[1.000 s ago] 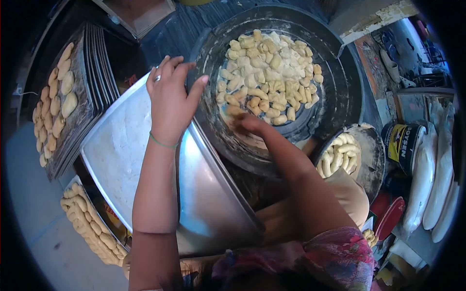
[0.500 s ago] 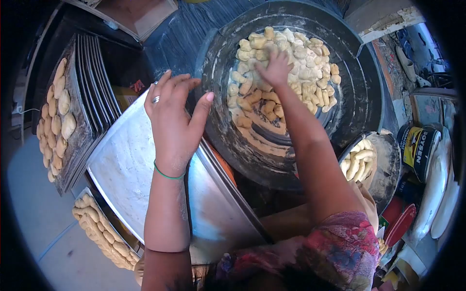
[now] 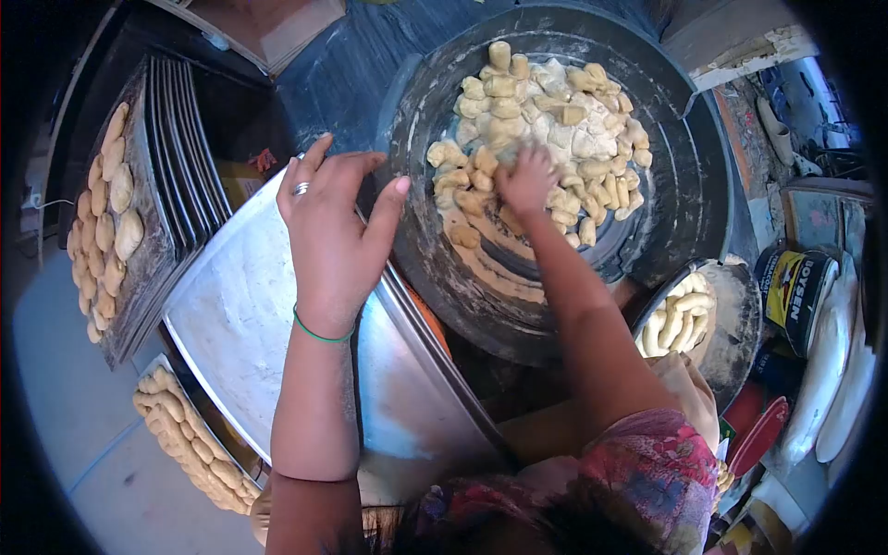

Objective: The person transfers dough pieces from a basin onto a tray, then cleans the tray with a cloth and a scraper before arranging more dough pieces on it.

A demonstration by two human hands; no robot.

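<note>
My left hand (image 3: 338, 213) hovers over a bare metal baking tray (image 3: 240, 305), its fingers apart and nothing in it. A ring and a green wristband are on that arm. Inside a large, round, dark basin (image 3: 425, 287), my right hand (image 3: 529, 180) lies on floured dough pieces (image 3: 573, 143); its fingers are slightly blurred but look spread, touching the pieces without a visible grip. The dough is short and log-shaped, heaped toward the far side of the basin. Loose flour dusts the near floor of the basin.
Stacked dark trays (image 3: 176, 166) stand at left, the outer one carrying shaped dough (image 3: 106, 222). Another tray holds dough rolls (image 3: 190, 444) at lower left. A smaller bowl (image 3: 735, 314) with dough strips (image 3: 680, 319) sits right, near a Boysen can (image 3: 786, 296).
My right hand has moved toward me, down the heap. Dough pieces have tumbled and spread toward the near side of the basin. My left hand has barely moved.
</note>
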